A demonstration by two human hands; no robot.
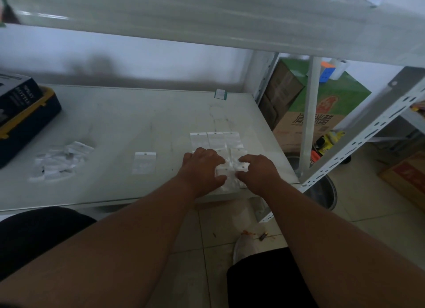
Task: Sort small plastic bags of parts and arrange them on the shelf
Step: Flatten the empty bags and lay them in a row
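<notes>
Down on the white metal shelf board [128, 123], small clear plastic bags with white header strips [216, 139] lie in neat touching rows near the right front corner, where the left hand [203, 167] and right hand [257, 172] press flat, fingers spread, on the nearest bags without gripping any. One single clear bag [145, 163] lies apart to the left, and a loose heap of unsorted bags [61, 161] sits farther left, beside a dark blue case with yellow trim [25, 121]. Beyond the perforated white upright [358, 135] stand a green and brown cardboard box [326, 109] and pale floor tiles [368, 206].
</notes>
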